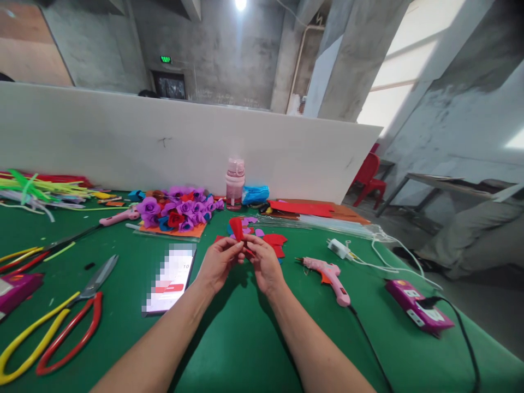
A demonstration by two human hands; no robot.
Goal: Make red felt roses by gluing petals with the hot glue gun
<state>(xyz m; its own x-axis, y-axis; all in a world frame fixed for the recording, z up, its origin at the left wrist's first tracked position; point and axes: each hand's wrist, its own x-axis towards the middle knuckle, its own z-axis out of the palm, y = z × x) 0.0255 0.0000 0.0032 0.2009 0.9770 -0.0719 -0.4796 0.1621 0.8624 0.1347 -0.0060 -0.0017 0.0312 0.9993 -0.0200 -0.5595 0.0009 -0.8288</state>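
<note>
My left hand [220,263] and my right hand [265,267] meet over the middle of the table, fingers pinched together. Between them stands a red flower petal [236,228], curled and flaring at its top, its lower end hidden by the fingertips. A bit of red also shows at my right fingers. Just behind, loose red petals [275,240] lie flat among purple and blue ones. To the right of my hands rests a pink glue gun [327,270]. Left of them lies a phone [174,281] with a lit screen.
Scissors with yellow and red handles [88,295] lie at left on the green table [241,349]. Finished purple and red flowers [188,210] are heaped behind the phone. A pink bottle [234,184] stands by the white partition [196,136]. A purple power box [417,308] and cables occupy the right.
</note>
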